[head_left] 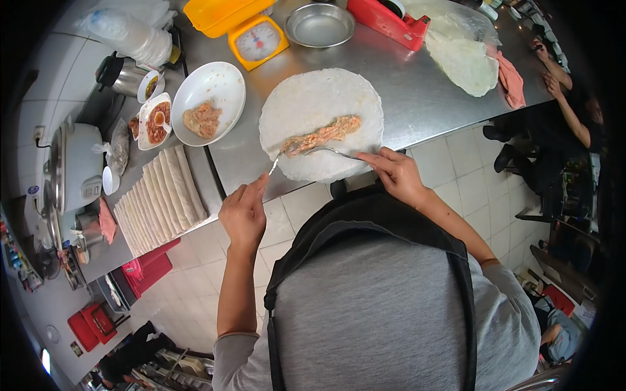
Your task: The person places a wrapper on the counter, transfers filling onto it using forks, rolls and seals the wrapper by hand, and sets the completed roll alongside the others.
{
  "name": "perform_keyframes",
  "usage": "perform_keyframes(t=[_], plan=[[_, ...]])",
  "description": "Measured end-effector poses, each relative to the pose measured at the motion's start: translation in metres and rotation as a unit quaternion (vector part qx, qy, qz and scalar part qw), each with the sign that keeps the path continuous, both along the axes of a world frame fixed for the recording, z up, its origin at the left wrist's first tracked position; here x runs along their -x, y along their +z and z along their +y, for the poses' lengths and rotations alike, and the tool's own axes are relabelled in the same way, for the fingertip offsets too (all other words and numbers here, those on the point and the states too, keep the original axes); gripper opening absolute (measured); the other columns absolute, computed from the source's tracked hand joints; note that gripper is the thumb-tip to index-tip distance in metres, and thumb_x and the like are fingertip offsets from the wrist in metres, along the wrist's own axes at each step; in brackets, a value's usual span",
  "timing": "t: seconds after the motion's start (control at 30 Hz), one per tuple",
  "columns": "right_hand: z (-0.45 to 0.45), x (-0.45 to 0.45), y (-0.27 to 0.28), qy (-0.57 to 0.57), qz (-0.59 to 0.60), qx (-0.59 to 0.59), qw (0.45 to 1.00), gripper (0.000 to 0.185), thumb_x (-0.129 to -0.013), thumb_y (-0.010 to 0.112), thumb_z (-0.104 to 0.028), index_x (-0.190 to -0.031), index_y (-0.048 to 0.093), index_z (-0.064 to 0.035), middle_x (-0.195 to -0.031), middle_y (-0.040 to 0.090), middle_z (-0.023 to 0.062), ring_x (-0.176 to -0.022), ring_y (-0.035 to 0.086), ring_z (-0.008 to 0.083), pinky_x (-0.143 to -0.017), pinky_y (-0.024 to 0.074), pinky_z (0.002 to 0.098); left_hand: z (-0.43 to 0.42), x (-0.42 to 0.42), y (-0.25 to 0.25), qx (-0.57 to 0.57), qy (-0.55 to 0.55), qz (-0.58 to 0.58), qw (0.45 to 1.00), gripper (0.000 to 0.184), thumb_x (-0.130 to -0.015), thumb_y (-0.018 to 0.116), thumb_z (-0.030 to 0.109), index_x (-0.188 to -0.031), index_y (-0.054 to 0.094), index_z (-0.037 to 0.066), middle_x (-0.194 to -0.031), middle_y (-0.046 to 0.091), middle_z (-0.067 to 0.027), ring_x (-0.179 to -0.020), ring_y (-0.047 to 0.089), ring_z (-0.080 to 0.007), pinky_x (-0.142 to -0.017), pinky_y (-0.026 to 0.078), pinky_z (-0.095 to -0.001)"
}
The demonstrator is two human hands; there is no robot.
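A round white wrapper sheet [319, 98] lies flat at the front edge of the steel table. Across its lower half runs a long strip of pinkish minced filling [326, 135]. My left hand [245, 212] is closed around the handle of a slim pale utensil [274, 163], whose tip meets the strip's left end. From the other side my right hand [399, 176] pinches a curved metal utensil [338, 153], with its tip at the filling's lower edge. The filling hides both tips, so I cannot tell spoon from fork.
To the left stand a white oval plate [228, 81] with a lump of filling [203, 120], a dish of red sauce [156, 124] and rows of finished rolls [163, 195]. Behind are a yellow scale [259, 42], a metal bowl [319, 26] and a stack of wrappers [463, 62].
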State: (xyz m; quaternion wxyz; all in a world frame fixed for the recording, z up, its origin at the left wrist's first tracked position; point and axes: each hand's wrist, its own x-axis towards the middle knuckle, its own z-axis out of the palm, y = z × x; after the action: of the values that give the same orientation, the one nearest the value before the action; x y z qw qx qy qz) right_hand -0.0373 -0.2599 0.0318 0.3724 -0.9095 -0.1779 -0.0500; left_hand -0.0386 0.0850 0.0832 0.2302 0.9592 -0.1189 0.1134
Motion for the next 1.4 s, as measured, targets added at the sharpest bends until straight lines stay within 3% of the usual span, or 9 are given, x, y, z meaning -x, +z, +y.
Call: perform_keyframes(t=[0.2,0.4,0.5,0.73,0.83,0.97,1.13,1.23,1.4], plan=[[0.014,-0.009,-0.005,0.016,-0.023,0.021,0.999,0.055,-0.081,0.066,0.003,-0.13,0.07,-0.0217,-0.078,0.054,0.0076,-0.062,0.058,0.0244,-0.058,0.0507,0.0373,0.003,0.001,-0.019,-0.037,-0.015,-0.018,0.999,0.029,-0.089,0.07,0.006,-0.115,0.076,0.017,-0.078,0.067,-0.0067,-0.067,0.063,-0.0265,-0.063,0.05,-0.038],[0.015,-0.008,-0.006,0.046,-0.023,0.017,0.999,0.056,-0.08,0.064,0.003,-0.129,0.071,-0.0208,-0.079,0.054,0.0079,-0.063,0.059,0.0254,-0.058,0.0515,0.0383,-0.002,-0.008,-0.007,0.049,0.022,-0.007,0.999,0.03,-0.089,0.069,0.006,-0.116,0.075,0.018,-0.076,0.066,-0.0064,-0.067,0.063,-0.0272,-0.062,0.05,-0.0387],[0.02,-0.009,-0.003,0.03,-0.03,0.029,0.999,0.056,-0.079,0.064,0.004,-0.129,0.071,-0.0205,-0.079,0.054,0.0079,-0.063,0.059,0.0255,-0.059,0.0513,0.038,-0.004,-0.005,-0.035,-0.035,-0.009,-0.052,0.998,0.033,-0.088,0.069,0.003,-0.117,0.075,0.018,-0.075,0.065,-0.0062,-0.066,0.062,-0.0263,-0.061,0.05,-0.0381],[0.01,-0.006,-0.002,0.012,-0.025,0.014,1.0,0.057,-0.078,0.065,0.004,-0.129,0.071,-0.0212,-0.078,0.055,0.0071,-0.063,0.059,0.0246,-0.06,0.0514,0.0371,-0.005,0.008,-0.026,0.031,0.044,-0.082,0.995,0.029,-0.086,0.068,0.001,-0.11,0.078,0.016,-0.071,0.063,-0.0072,-0.062,0.061,-0.0263,-0.06,0.05,-0.038],[0.001,-0.005,0.003,-0.006,-0.009,0.013,1.0,0.053,-0.081,0.066,0.003,-0.128,0.072,-0.0218,-0.076,0.055,0.0068,-0.063,0.058,0.0242,-0.06,0.0512,0.037,-0.033,-0.008,-0.023,0.104,0.003,-0.081,0.991,0.028,-0.086,0.069,0.003,-0.11,0.077,0.015,-0.075,0.066,-0.0079,-0.065,0.063,-0.0277,-0.063,0.051,-0.0393],[-0.021,-0.006,0.01,-0.055,-0.014,0.013,0.998,0.042,-0.087,0.068,-0.001,-0.124,0.074,-0.0207,-0.075,0.056,0.0062,-0.063,0.057,0.023,-0.059,0.0497,0.0361,-0.063,-0.021,-0.038,0.067,-0.046,-0.042,0.996,0.028,-0.088,0.069,0.006,-0.112,0.076,0.016,-0.084,0.071,-0.0091,-0.072,0.068,-0.0303,-0.067,0.054,-0.0414],[-0.045,0.001,0.013,-0.092,-0.006,0.021,0.995,0.04,-0.089,0.068,-0.002,-0.123,0.075,-0.0224,-0.074,0.055,0.0062,-0.061,0.055,0.0235,-0.058,0.0485,0.0364,-0.074,-0.03,-0.028,0.113,-0.053,-0.021,0.992,0.028,-0.09,0.067,0.009,-0.114,0.075,0.019,-0.089,0.073,-0.0093,-0.078,0.07,-0.0327,-0.071,0.056,-0.0423],[-0.053,0.005,0.011,-0.119,0.014,0.019,0.993,0.039,-0.09,0.067,-0.002,-0.122,0.075,-0.0236,-0.074,0.055,0.0065,-0.06,0.055,0.0238,-0.058,0.0481,0.0366,-0.094,-0.03,-0.042,0.042,-0.082,0.014,0.996,0.029,-0.089,0.067,0.008,-0.115,0.075,0.019,-0.092,0.074,-0.0092,-0.08,0.071,-0.0319,-0.072,0.056,-0.0421],[-0.065,0.011,0.007,-0.134,0.017,0.029,0.99,0.039,-0.09,0.067,-0.003,-0.122,0.075,-0.0242,-0.074,0.055,0.0067,-0.061,0.056,0.0243,-0.059,0.0484,0.037,-0.094,-0.036,-0.025,0.081,-0.094,-0.009,0.992,0.029,-0.089,0.068,0.008,-0.116,0.075,0.018,-0.097,0.075,-0.0097,-0.083,0.072,-0.031,-0.073,0.056,-0.042]])
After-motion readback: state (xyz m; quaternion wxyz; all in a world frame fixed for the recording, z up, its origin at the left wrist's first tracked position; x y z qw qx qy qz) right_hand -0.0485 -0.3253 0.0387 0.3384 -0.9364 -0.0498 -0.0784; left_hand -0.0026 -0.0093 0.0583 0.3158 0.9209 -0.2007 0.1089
